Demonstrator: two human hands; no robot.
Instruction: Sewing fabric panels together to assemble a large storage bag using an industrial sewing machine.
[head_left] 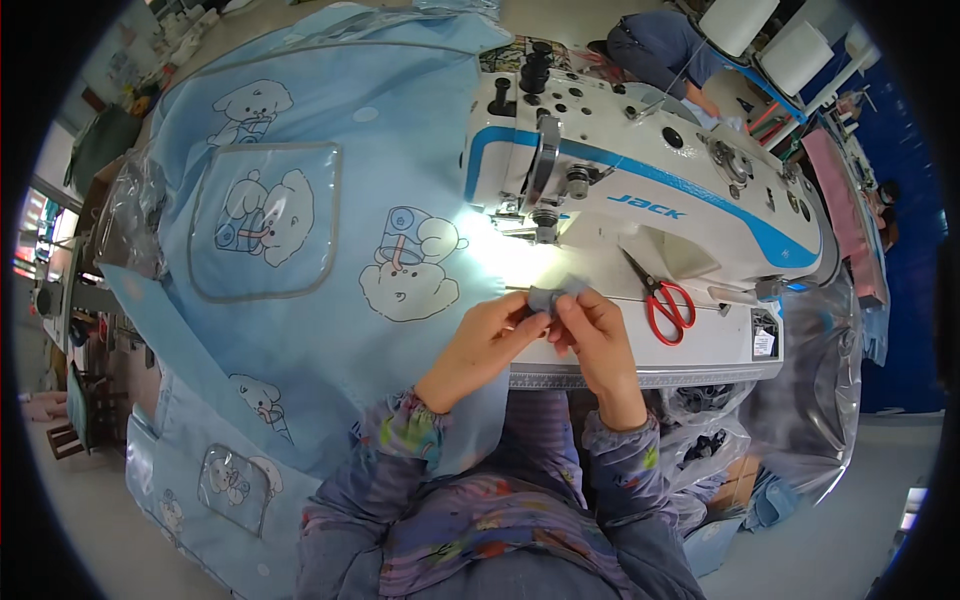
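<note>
in the head view, the left hand and the right hand are meeting on the near side of the sewing machine, both pinching a small grey cloth between thumb and fingers. the small grey cloth is sitting at the fingertips, right of the left hand's palm and left of the right hand's. the fingers are covering part of it, so its full shape is not showing. glare is washing out the area below the needle. scissors are lying to the right of the right hand. a big blue cloth is spreading out on the left, the left sleeve hiding some of it. on the far right, a co-worker is bending over, partly hidden behind the machine.
</note>
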